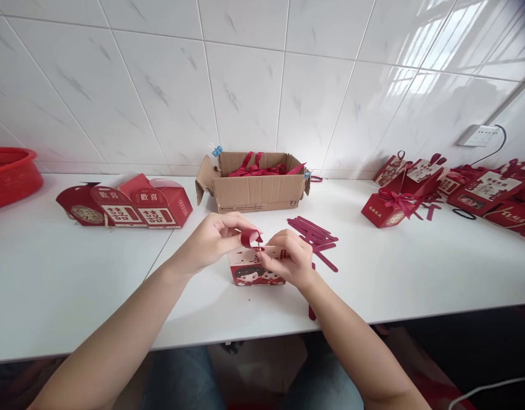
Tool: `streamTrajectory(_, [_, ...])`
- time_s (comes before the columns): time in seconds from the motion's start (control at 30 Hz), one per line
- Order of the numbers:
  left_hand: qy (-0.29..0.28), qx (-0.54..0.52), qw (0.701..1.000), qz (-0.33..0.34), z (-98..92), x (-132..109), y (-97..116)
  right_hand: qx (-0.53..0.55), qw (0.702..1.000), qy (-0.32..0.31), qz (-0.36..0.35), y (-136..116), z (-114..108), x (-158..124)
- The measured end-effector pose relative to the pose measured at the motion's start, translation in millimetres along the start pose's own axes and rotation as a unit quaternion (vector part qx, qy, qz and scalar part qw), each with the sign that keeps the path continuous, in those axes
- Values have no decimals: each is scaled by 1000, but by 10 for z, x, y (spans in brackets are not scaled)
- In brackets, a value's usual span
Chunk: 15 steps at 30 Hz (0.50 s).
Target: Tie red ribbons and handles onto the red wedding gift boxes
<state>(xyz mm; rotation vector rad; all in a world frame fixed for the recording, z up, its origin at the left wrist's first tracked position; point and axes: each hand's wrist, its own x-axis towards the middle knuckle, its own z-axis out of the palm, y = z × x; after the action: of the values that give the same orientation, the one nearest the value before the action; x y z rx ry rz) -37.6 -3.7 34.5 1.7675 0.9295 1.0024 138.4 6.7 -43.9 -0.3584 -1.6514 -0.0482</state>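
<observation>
A small red and white gift box (245, 275) with cartoon figures on its front stands before me on the white table. My left hand (211, 242) is closed, pinching a dark red strap (246, 237) that curls into a loop above the box. A small gold fastener (259, 247) shows at the box's top, under the strap's end. My right hand (293, 259) is closed at the box's upper right, thumb beside the fastener and fingers bent over the top edge. Its fingers partly hide the box top.
Loose dark red straps (316, 236) lie to the right. A cardboard box (258, 193) of red ribbons stands against the tiled wall. Red gift boxes (136, 213) sit at left, beyond them a red basin (15, 176). A ribbon-tied box (382, 210) and several more boxes (493, 191) are at right.
</observation>
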Motion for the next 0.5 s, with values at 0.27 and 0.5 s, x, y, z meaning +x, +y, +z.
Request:
streamTrajectory(0.27, [24,-86,995,-43,90,-74,-149,-11,1000,-4,10,8,0,-13])
streamTrajectory(0.5, [0,-115,993,-33,97,-89,-172,-39,999,-19,18,9,-8,-19])
